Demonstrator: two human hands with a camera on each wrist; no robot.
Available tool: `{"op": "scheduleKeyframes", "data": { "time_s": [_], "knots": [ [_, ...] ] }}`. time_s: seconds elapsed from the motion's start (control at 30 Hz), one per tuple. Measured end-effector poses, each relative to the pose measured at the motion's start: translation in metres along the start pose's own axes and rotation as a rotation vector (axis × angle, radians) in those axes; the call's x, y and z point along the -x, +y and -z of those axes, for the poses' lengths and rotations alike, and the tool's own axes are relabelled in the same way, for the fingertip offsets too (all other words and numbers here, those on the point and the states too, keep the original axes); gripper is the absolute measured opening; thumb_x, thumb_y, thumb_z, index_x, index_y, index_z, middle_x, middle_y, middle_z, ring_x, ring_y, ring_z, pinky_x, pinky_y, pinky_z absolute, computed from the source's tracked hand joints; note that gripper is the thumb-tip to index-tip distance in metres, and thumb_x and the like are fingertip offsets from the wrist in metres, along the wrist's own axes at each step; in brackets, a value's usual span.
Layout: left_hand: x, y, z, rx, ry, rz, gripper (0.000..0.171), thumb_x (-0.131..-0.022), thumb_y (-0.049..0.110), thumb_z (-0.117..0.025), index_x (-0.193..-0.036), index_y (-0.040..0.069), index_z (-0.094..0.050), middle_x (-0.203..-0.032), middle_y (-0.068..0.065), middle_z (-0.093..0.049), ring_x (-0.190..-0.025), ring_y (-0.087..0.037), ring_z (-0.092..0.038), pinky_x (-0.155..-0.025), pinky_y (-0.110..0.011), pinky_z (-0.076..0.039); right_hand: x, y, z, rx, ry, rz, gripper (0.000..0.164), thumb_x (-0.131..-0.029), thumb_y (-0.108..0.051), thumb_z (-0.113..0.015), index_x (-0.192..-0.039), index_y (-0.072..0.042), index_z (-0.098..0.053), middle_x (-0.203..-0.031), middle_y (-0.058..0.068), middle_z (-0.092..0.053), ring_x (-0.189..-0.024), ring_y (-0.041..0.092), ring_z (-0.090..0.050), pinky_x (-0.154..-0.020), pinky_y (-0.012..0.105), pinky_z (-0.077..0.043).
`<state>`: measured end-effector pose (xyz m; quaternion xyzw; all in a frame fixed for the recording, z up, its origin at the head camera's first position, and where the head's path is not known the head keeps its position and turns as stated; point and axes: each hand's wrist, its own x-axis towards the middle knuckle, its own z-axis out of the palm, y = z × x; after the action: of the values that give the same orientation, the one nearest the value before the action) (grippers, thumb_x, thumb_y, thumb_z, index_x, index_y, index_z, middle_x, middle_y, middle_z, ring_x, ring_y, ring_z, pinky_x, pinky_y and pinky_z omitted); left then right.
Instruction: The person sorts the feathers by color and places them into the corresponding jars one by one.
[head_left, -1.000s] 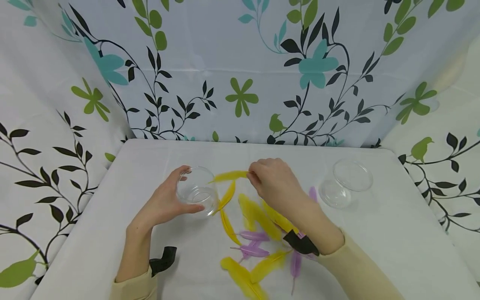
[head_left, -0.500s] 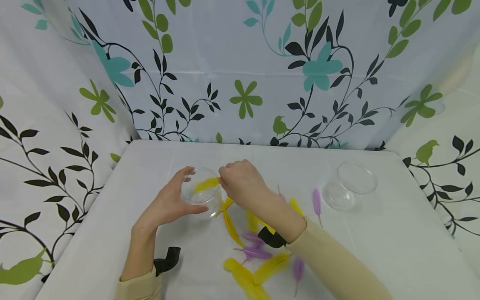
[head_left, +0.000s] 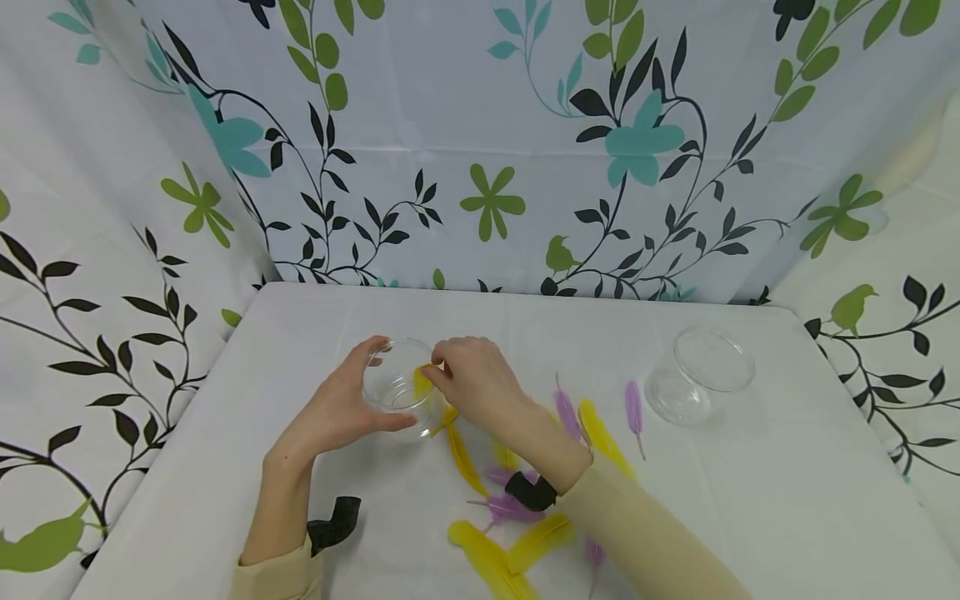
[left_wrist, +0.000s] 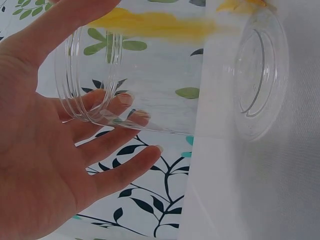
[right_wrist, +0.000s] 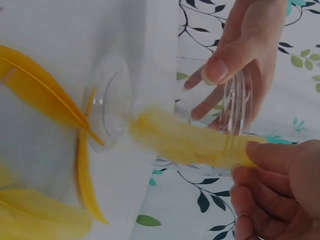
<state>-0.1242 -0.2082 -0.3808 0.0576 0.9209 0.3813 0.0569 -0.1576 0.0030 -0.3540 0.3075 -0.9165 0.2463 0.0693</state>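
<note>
A clear, threaded-neck jar [head_left: 382, 404] stands upright at the left of the white table. My left hand [head_left: 333, 408] grips it near the rim, with thumb on the near side and fingers round the back. At the mouth, my right hand [head_left: 480, 387] pinches one end of a yellow feather [right_wrist: 175, 137]. In the right wrist view most of that feather lies inside the jar, its free end close to the base. The left wrist view shows the feather as a blurred yellow band along the jar wall [left_wrist: 155, 95].
Loose yellow feathers [head_left: 483, 554] and purple feathers [head_left: 633, 408] lie scattered between and right of the arms. Farther right stands a second clear jar [head_left: 675, 398], a round clear rim [head_left: 750, 362] beside it. A patterned curtain [head_left: 491, 200] hangs behind the table.
My right hand has moved left to the jar mouth and lowered slightly, carrying the yellow feather from outside the jar to inside it. My left hand keeps its hold on the jar.
</note>
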Motion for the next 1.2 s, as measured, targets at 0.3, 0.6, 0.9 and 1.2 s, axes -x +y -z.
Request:
{"op": "scheduleKeyframes", "data": {
  "time_s": [0.3, 0.6, 0.9, 1.2],
  "knots": [
    [-0.001, -0.001, -0.003, -0.009, -0.001, -0.006, 0.11, -0.07, 0.04, -0.09, -0.155, 0.015, -0.026, -0.152, -0.012, -0.042, -0.135, -0.037, -0.044, -0.102, -0.065, -0.043, 0.015, 0.018, -0.01, -0.213, 0.074, -0.121, 0.023, -0.091, -0.03, -0.074, -0.102, -0.011, -0.073, -0.075, -0.005, -0.062, -0.069, 0.01, -0.054, -0.064, 0.021, -0.047],
    [-0.002, 0.002, -0.003, -0.011, -0.013, 0.004, 0.109, -0.071, 0.036, -0.09, -0.155, 0.015, -0.025, -0.155, -0.011, -0.039, -0.136, -0.037, -0.041, -0.104, -0.064, -0.041, 0.052, 0.054, 0.007, -0.273, 0.145, -0.274, 0.021, -0.089, -0.028, -0.076, -0.101, -0.011, -0.074, -0.076, -0.004, -0.065, -0.071, 0.012, -0.057, -0.065, 0.024, -0.05],
    [-0.003, 0.001, 0.003, -0.015, -0.025, 0.012, 0.109, -0.071, 0.037, -0.09, -0.155, 0.015, -0.024, -0.155, -0.013, -0.037, -0.137, -0.037, -0.04, -0.105, -0.065, -0.04, 0.099, 0.108, 0.025, -0.231, 0.156, -0.454, 0.02, -0.091, -0.028, -0.075, -0.1, -0.011, -0.074, -0.08, 0.0, -0.068, -0.073, 0.016, -0.06, -0.07, 0.028, -0.054],
    [-0.003, 0.001, 0.002, 0.004, -0.033, 0.021, 0.11, -0.071, 0.038, -0.09, -0.155, 0.015, -0.023, -0.156, -0.012, -0.036, -0.138, -0.036, -0.039, -0.106, -0.064, -0.039, 0.128, 0.142, 0.034, -0.196, 0.086, -0.54, 0.022, -0.092, -0.025, -0.073, -0.102, -0.005, -0.073, -0.084, 0.006, -0.068, -0.074, 0.019, -0.058, -0.066, 0.027, -0.052]
  ]
}}
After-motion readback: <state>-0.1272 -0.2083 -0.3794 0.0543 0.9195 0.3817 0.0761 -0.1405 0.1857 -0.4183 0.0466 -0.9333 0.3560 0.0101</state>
